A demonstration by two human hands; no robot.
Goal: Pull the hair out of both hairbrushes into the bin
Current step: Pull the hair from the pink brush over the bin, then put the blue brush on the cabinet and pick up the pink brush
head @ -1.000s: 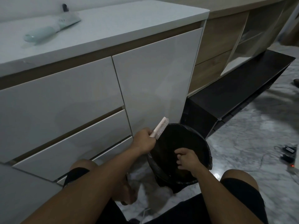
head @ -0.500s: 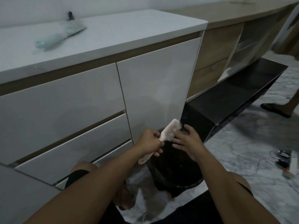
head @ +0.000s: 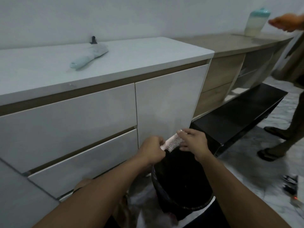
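Note:
My left hand [head: 152, 149] grips the handle of a pink hairbrush [head: 172, 142], held bristles toward me above a black bin [head: 181, 186] on the floor. My right hand [head: 193, 143] rests on the brush head, its fingers curled over the tip and the bristles. Whether hair sits between the fingers I cannot tell. A second, pale green hairbrush [head: 89, 57] lies on the white cabinet top [head: 131, 61] at the back left, far from both hands.
White drawers and a door [head: 167, 104] stand right behind the bin. A wooden counter [head: 230, 41] with a green-lidded jar [head: 255, 22] runs to the right. Another person's legs [head: 283, 137] and hand [head: 287, 22] are at the right. A power strip [head: 291, 183] lies on the marble floor.
My right hand rose out of the bin and came onto the brush head. The view tilted up, and another person walked in from the right.

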